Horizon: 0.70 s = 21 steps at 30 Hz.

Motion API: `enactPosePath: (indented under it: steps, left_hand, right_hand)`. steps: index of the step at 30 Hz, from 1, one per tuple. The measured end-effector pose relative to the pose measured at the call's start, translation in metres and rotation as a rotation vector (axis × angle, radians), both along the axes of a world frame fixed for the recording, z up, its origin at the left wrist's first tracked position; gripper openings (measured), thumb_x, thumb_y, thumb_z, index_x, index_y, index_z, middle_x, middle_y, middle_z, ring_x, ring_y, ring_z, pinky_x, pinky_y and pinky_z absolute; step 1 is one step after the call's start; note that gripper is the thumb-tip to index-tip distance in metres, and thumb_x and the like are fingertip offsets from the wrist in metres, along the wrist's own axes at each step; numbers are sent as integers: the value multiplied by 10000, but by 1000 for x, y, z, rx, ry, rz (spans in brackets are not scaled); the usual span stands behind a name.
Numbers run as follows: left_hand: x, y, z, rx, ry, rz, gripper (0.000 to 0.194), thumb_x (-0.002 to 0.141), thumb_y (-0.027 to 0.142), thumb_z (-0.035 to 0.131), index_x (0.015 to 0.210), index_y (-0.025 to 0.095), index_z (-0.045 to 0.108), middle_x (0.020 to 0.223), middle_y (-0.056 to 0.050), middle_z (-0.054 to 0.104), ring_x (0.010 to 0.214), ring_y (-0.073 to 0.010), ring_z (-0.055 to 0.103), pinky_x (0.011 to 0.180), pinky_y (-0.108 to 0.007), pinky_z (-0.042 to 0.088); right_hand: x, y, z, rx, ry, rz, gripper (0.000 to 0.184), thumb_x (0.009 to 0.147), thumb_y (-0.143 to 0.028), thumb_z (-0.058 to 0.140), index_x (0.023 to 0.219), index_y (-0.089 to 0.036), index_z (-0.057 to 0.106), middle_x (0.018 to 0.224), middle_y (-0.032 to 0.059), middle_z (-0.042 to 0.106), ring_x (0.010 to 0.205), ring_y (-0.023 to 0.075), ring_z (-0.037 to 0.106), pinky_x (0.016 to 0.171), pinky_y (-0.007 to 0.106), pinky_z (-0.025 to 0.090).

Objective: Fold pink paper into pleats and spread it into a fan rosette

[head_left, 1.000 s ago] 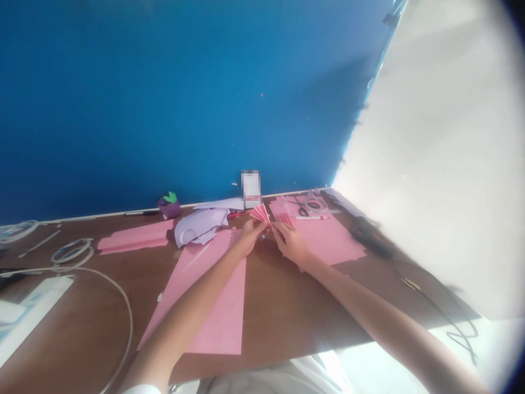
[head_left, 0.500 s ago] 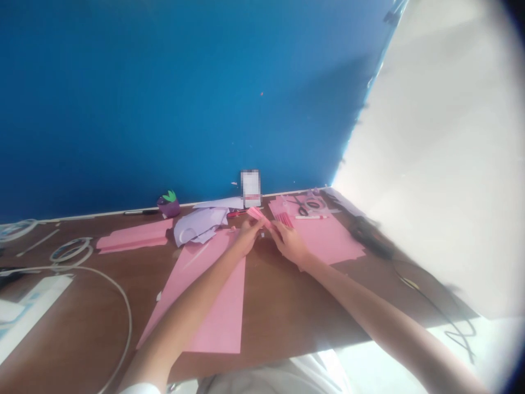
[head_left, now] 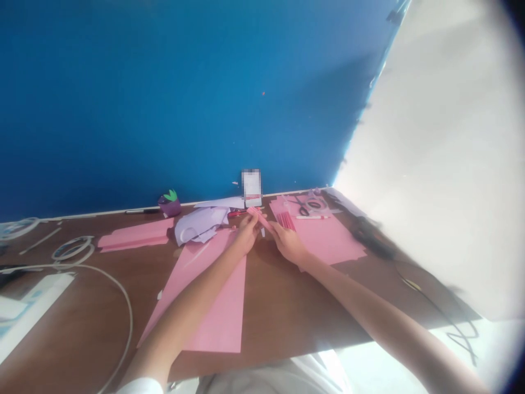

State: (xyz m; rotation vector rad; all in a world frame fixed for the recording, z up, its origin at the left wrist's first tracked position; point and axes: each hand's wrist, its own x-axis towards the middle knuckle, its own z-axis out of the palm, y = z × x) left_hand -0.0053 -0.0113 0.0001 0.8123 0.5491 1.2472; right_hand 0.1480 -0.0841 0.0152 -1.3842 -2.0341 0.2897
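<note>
Clamped in left hand (head_left: 247,235) and right hand (head_left: 291,244): pleated pink paper (head_left: 264,221), now closed narrow from spread fan.

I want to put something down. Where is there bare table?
The table is bare between the long pink sheet and right forearm, and between the white cable and white box. Near the blue wall it is crowded, with lavender paper and scissors.

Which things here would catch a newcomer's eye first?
The blue wall filling the upper view likely strikes first. Then the pink sheet under the left forearm, and the pleated strip held between the left hand and right hand at the centre.
</note>
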Motion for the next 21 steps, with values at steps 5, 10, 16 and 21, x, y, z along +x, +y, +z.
enactPosePath:
  steps: [5,10,16,21]
  left_hand:
    - [3,0,3,-75,-70,100,211,840,334,684,948,158,641,939,-73,708,854,-141,663,769,-252,497]
    - [0,0,4,-119,-80,132,185,859,323,657,939,160,628,881,-67,716,793,-136,667,750,-256,498]
    - [1,-6,4,9,36,23,335,833,443,670,1054,199,607,970,-72,714,891,-163,673,779,-273,490]
    - [3,-9,1,60,254,-220,404,769,461,728,1034,172,633,939,-80,698,859,-165,666,619,-216,433]
  right_hand:
    - [0,1,1,-2,-88,-42,334,1023,-319,294,1194,-182,546,810,81,696,636,210,625,580,299,377]
    - [-3,-3,3,4,-191,-64,311,1017,-318,318,1136,-182,572,740,62,676,587,192,598,546,274,322]
    - [2,-3,0,54,-223,-73,371,1015,-318,311,1278,-169,528,798,85,705,596,197,618,542,279,342]
    - [5,-4,5,45,-127,-117,405,1007,-332,320,1337,-176,496,740,74,692,573,204,611,548,293,374]
